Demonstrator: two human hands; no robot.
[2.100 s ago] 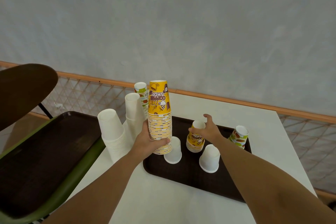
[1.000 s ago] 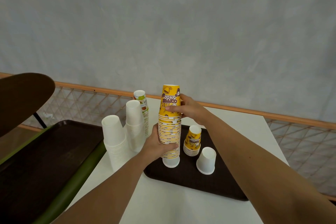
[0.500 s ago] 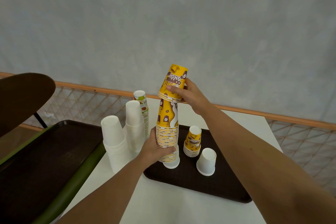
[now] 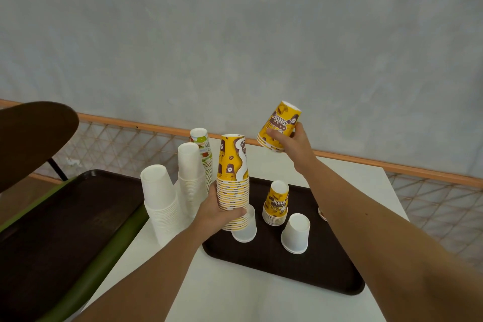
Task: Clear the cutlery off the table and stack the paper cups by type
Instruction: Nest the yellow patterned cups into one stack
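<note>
A few yellow cups (image 4: 280,127) have just come off the top of the tall yellow stack (image 4: 233,183), so the sorting has briefly reversed. The right hand (image 4: 290,142) grips them, tilted, above the tray's (image 4: 326,269) far edge; the left hand (image 4: 219,213) wraps the stack's base at the tray's left edge.

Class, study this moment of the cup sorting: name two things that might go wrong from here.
1. The tall yellow printed paper cup stack is gripped only near its base by the left hand; it may lean and topple.
2. The few yellow cups in the right hand are tilted; they might slip out.
</note>
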